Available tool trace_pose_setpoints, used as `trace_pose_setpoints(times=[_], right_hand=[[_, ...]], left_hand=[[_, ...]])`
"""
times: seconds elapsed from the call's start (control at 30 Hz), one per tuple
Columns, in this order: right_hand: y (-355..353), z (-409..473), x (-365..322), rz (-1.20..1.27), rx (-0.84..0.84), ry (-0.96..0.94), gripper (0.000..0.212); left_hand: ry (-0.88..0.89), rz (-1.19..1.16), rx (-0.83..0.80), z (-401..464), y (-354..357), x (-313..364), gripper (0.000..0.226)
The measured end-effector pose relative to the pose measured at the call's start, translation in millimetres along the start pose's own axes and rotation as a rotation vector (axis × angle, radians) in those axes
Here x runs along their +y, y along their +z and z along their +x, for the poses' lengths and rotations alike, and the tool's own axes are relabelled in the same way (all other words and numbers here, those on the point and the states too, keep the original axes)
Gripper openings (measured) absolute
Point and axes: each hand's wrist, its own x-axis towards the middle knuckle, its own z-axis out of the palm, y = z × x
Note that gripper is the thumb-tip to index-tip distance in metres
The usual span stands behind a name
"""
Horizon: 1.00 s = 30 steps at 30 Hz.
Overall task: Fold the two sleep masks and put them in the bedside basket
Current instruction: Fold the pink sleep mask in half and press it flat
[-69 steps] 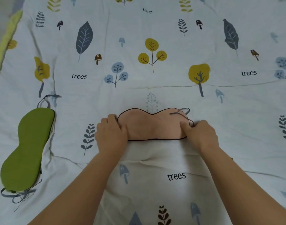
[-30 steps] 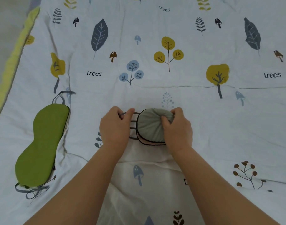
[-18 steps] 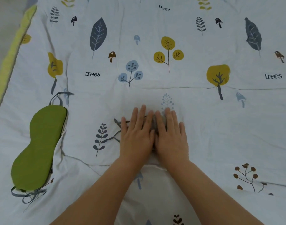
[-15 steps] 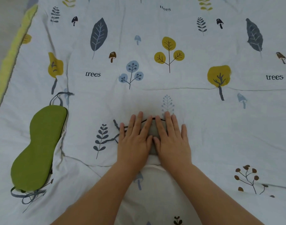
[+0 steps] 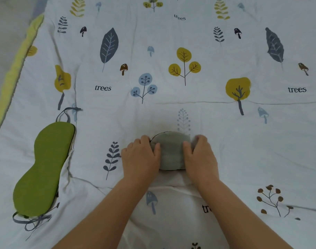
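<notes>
A folded sleep mask, grey side up with a thin dark edge, lies on the bedspread in front of me. My left hand grips its left side with curled fingers. My right hand grips its right side the same way. The mask's straps are hidden under my hands. A green sleep mask lies flat and unfolded at the left, with grey straps at both ends. No basket is in view.
The white bedspread printed with trees, leaves and mushrooms fills the view. A yellow border runs along the bed's left edge, with floor beyond it. A raised fold of fabric crosses under my forearms.
The pink mask was folded in half, grey side out. Both hands pressed flat on it, then slid apart to its two sides, where they now grip it.
</notes>
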Motion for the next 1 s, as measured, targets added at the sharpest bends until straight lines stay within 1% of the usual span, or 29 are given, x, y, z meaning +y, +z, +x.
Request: trace_pose_setpoints(times=[0.07,0.13,0.2,0.33,0.43,0.53,0.6,0.67,0.73,0.77,0.8,0.83,0.87,0.93,1.0], right_hand=[[2.8,2.5,-1.7,0.014,-0.081,0.033,0.032],[0.9,7.0,-4.9,0.089,-0.089,0.030,0.023],[-5.8,15.3,-8.4,0.139,-0.032,0.003,0.018],[-21.2,41.6,-19.0,0.146,0.090,-0.067,0.019],[-24.1,62.8,-20.1,0.060,0.110,-0.069,0.021],[-21.9,72.1,-17.6,-0.148,0.092,-0.046,0.023],[-18.0,72.2,-17.2,-0.268,0.145,-0.074,0.027],[-12.9,67.2,-14.7,-0.386,0.280,-0.216,0.040],[-9.1,60.4,-9.9,-0.425,0.339,-0.395,0.050],[-7.8,58.1,-6.2,-0.466,0.287,-0.438,0.054],[-6.5,56.2,-2.4,-0.516,0.193,-0.438,0.057],[-4.9,55.9,2.3,-0.548,0.084,-0.409,0.059],[-3.2,57.5,7.0,-0.562,0.010,-0.381,0.060],[-2.6,61.2,9.2,-0.566,-0.030,-0.358,0.060],[-5.2,60.0,2.1,-0.538,-0.024,-0.351,0.059]], left_hand=[[-0.010,-0.099,-0.092,4.9,-1.8,5.6,0.029],[-0.039,-0.217,-0.143,10.5,-5.6,11.3,0.026],[-0.023,-0.296,-0.134,17.3,-9.0,16.8,0.025],[0.068,-0.372,-0.049,36.2,-12.4,36.8,0.024],[0.089,-0.289,-0.006,53.5,-7.0,47.7,0.025],[0.117,-0.013,-0.009,63.3,2.3,47.8,0.030],[0.129,0.105,0.031,64.3,7.5,47.9,0.032],[0.172,0.110,0.133,61.5,10.9,47.4,0.037],[0.310,0.086,0.212,57.5,15.2,42.1,0.048],[0.380,0.105,0.198,55.5,17.3,37.7,0.052],[0.416,0.130,0.145,54.5,19.2,33.4,0.054],[0.413,0.148,0.069,54.8,21.9,29.3,0.056],[0.390,0.158,-0.002,56.2,24.8,25.9,0.056],[0.353,0.140,-0.073,60.4,27.8,24.3,0.057],[0.335,0.112,-0.115,61.5,24.3,28.4,0.057]])
